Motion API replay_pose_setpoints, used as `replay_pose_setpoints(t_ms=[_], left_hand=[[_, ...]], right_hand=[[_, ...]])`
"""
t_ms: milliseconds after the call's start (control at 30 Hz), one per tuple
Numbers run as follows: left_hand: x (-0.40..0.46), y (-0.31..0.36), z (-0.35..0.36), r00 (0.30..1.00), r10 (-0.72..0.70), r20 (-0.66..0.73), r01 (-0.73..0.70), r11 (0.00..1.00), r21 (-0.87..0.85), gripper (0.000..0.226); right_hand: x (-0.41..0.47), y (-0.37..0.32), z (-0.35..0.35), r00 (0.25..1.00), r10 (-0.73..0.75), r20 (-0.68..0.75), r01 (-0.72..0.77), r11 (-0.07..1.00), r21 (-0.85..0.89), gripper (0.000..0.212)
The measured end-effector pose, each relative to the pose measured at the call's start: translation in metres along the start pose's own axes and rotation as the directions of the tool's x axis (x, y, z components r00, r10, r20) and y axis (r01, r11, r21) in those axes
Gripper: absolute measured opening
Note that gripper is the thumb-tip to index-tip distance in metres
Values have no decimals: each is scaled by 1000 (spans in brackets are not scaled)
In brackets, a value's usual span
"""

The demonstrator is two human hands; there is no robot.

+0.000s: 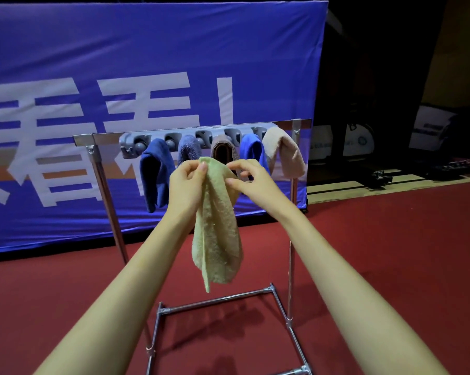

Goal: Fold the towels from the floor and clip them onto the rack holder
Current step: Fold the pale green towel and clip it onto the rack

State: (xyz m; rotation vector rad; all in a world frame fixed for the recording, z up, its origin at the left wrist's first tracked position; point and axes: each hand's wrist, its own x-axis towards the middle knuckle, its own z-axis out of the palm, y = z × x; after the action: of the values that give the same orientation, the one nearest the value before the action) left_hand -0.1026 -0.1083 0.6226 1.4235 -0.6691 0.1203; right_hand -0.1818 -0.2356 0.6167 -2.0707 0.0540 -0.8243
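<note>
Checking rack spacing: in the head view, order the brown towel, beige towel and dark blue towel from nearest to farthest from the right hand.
1. Brown towel, just behind the right hand.
2. Beige towel, at the rack's right end.
3. Dark blue towel, at the left end.

1. The rack [101,169] stands on the floor [390,253], before the banner [147,63].
2. The holder [131,147] sits on its top bar, five towels [156,174] hanging below in a row.
3. Another towel [217,239] hangs before them, between left hand [186,180] and right hand [252,180].
</note>
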Motion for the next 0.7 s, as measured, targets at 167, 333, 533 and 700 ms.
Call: replay_pose_setpoints(t_ms=[167,333,533,700], left_hand=[[7,-3,-2,1000,19,11,-20,999,34,13],[9,-5,-4,999,-16,-30,16,1000,-20,16],[9,-4,-10,999,-42,-35,40,998,-48,16],[11,-10,-16,998,-31,-49,30,999,-15,13]], right_hand=[[1,3,-6,994,-21,108,19,1000,23,12],[0,13,-11,991,26,129,-45,987,152,16],[-5,23,-22,981,90,173,-99,994,47,16],[-5,14,-38,962,107,249,-94,994,-63,14]])
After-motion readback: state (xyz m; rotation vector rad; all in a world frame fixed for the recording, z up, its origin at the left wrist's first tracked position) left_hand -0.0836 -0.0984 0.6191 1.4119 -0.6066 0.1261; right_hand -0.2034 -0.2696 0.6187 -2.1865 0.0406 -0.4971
